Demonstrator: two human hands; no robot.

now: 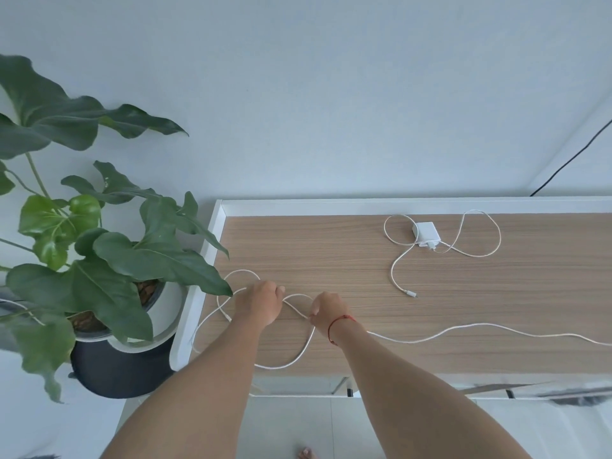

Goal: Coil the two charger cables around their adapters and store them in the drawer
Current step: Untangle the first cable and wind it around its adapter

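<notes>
The wood-grain tabletop (331,260) carries a white adapter (425,234) with its looped cable (392,268) at far right; a second cable (480,324) sprawls along the near side.

on my feed both forearms (205,376) are bare, uncovered all the way from the bottom edge to the left hand (260,304) and the right hand (328,311). a thin red string bracelet (342,317) circles the right wrist, a single strand slanting across it. the toes of a bare foot (306,453) show at the very bottom, nails pale.
</notes>
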